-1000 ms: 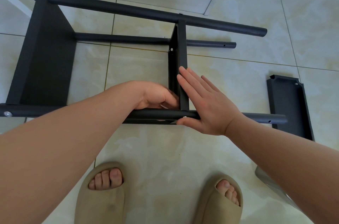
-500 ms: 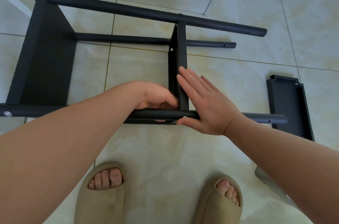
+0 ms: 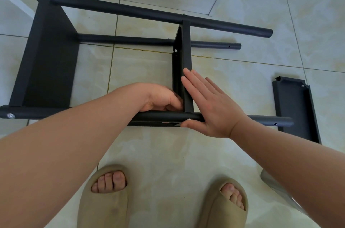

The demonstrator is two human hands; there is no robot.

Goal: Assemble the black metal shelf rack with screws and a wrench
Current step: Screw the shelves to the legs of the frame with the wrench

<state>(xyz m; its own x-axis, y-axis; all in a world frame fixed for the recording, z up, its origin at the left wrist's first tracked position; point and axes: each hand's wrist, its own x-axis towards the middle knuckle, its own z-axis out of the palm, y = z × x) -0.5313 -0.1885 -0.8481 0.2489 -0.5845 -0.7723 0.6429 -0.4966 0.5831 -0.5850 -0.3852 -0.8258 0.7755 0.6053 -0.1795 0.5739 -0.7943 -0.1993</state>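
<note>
We bolt the middle shelf [image 3: 186,50] to the pole [image 3: 164,116]: right hand [image 3: 212,104] braces, fingers flat; left hand [image 3: 160,98], opposite, curled, hold unseen. Next, probably: tighten the screw [image 3: 189,119] by the thumb.

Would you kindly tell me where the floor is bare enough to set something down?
Bare tile: between the end panel and middle panel; right of the middle panel up to the loose panel. Crowded where left hand and right hand meet the front tube.

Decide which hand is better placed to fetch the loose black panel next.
Probably the right hand: the loose panel lies on the floor to its right. The left hand sits curled at the middle shelf joint, farther off.
</note>
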